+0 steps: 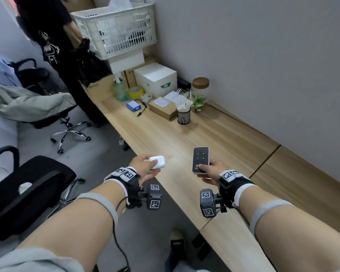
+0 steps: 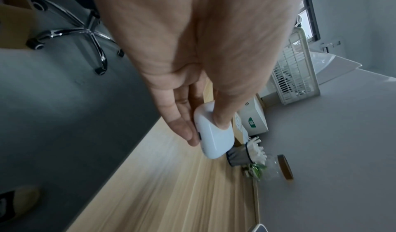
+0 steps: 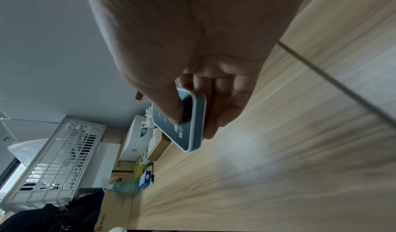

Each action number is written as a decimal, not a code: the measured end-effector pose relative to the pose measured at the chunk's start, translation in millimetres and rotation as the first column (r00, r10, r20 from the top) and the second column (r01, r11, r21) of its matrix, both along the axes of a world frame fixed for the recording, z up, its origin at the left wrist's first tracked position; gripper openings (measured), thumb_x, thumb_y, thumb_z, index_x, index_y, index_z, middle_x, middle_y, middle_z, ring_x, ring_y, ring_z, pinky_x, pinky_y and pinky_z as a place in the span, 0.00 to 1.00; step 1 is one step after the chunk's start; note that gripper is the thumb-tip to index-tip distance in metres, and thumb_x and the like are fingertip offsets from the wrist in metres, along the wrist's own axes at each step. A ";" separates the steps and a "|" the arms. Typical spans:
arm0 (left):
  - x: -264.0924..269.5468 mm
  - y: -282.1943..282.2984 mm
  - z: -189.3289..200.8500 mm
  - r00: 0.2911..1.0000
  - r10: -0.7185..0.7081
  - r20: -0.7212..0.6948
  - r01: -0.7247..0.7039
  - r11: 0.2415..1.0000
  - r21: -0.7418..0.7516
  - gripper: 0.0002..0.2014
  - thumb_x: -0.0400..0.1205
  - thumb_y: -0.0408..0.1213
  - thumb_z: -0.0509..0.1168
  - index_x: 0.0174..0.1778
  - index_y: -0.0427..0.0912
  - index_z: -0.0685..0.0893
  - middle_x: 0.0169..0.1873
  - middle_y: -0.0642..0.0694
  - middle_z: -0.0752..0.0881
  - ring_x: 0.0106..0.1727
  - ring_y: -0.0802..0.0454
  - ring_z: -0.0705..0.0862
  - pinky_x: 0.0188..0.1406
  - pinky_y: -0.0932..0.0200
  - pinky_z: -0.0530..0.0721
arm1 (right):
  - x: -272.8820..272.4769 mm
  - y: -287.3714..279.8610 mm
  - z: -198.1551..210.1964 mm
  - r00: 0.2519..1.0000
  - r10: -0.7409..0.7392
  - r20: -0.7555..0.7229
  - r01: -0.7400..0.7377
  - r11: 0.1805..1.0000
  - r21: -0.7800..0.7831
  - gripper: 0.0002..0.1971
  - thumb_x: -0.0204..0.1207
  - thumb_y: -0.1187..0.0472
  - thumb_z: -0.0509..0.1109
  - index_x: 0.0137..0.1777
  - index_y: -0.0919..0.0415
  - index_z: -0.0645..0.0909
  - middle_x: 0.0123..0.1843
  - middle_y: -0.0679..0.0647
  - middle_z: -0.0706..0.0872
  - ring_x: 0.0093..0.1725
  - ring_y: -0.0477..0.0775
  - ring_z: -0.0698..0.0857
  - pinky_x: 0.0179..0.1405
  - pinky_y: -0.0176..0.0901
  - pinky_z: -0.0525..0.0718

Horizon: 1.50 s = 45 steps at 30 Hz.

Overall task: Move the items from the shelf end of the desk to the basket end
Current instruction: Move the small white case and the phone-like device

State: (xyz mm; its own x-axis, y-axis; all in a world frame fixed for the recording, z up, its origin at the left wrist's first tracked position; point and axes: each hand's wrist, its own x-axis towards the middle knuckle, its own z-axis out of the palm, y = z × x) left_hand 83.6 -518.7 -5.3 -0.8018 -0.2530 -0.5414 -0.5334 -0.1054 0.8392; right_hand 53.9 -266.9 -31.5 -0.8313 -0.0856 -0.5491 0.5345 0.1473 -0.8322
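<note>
Head view: desk (image 1: pixel 214 134) runs to the far basket (image 1: pixel 114 30), with clutter grouped near it. Right hand (image 1: pixel 210 170) pinches the black Wi-Fi device (image 1: pixel 201 160) by its near end only; the long overhang could lever it loose. Left hand (image 1: pixel 143 166) grips the white earbud case (image 1: pixel 157 162) in thumb and fingers; its smooth shell may slip, and it hangs at the desk edge, so a drop could reach the floor.

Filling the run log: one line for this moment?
left hand: holds earbud case | right hand: holds black device | both above desk
</note>
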 end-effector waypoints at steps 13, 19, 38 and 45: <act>-175.7 -116.5 -20.7 0.987 -0.003 0.162 0.027 0.989 -0.145 0.18 0.81 0.29 0.70 0.67 0.39 0.80 0.57 0.31 0.87 0.46 0.42 0.91 0.46 0.55 0.91 | -170.0 -109.8 -45.1 0.983 -0.011 0.184 -0.004 0.997 0.077 0.09 0.81 0.58 0.69 0.42 0.63 0.81 0.32 0.59 0.85 0.27 0.53 0.79 0.31 0.43 0.82; -248.7 -143.7 -53.4 0.978 -0.049 0.203 0.074 0.990 -0.118 0.11 0.83 0.30 0.68 0.59 0.47 0.82 0.56 0.34 0.86 0.46 0.42 0.88 0.31 0.61 0.87 | -217.0 -142.3 -60.5 0.981 0.008 0.192 -0.039 0.987 0.159 0.07 0.83 0.61 0.64 0.46 0.62 0.80 0.33 0.61 0.86 0.25 0.53 0.82 0.24 0.40 0.82; -483.5 -221.2 -150.1 0.902 -0.335 0.272 0.417 0.838 -0.352 0.15 0.78 0.41 0.72 0.60 0.43 0.87 0.60 0.42 0.88 0.60 0.40 0.86 0.64 0.51 0.82 | -362.6 -257.2 -88.8 0.926 -0.268 0.265 0.185 0.936 0.301 0.11 0.84 0.67 0.62 0.62 0.54 0.76 0.41 0.59 0.86 0.32 0.61 0.88 0.31 0.52 0.89; -495.5 -214.7 -147.0 0.889 -0.360 0.283 0.451 0.795 -0.406 0.18 0.77 0.35 0.69 0.64 0.42 0.84 0.61 0.43 0.87 0.61 0.40 0.85 0.58 0.59 0.76 | -376.3 -269.3 -95.3 0.884 -0.430 0.187 0.357 0.876 0.325 0.21 0.81 0.71 0.63 0.72 0.57 0.71 0.55 0.66 0.86 0.30 0.58 0.87 0.31 0.53 0.89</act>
